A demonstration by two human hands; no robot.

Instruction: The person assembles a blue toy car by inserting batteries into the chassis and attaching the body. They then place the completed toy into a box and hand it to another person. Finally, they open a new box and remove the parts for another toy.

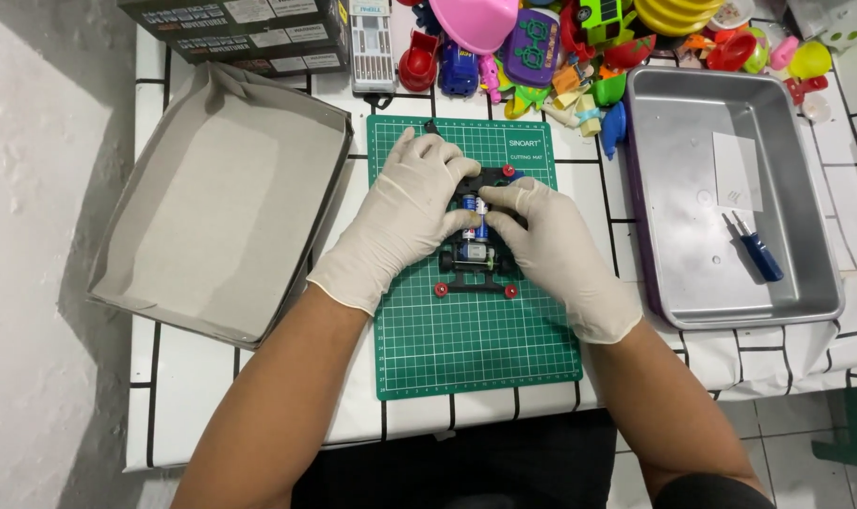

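Both forearms come in from the bottom of the head view, gloved in pale latex, and meet over a green cutting mat (476, 330) on the white, black-lined tabletop (259, 396). My left hand (405, 212) lies over the left side of a small black toy car chassis (476, 269), fingers curled down onto it; my right hand (551, 240) covers the right side, thumb and forefinger pinched at the blue-and-white batteries (476, 219) seated in the middle. So each grip is closed on the chassis, not spread.

I judge the chassis light, stiff plastic, with small red rollers (441, 289) at the corners and thin parts that could snap or pop loose. Holding by the side rails looks safest, clear of the motor end and rollers. Gloves may slip on smooth plastic.

Left of the mat sits an open grey cardboard box lid (212, 198), shallow and rectangular. Above it, dark flat boxes (240, 33) carry white rectangular labels along their edges. A pale, upright bit case (372, 47) stands behind the mat. To the right, a metal tray (730, 198) holds a blue-handled screwdriver (757, 250) and a white paper slip (738, 170). Bright plastic toys (579, 47) crowd the far edge.
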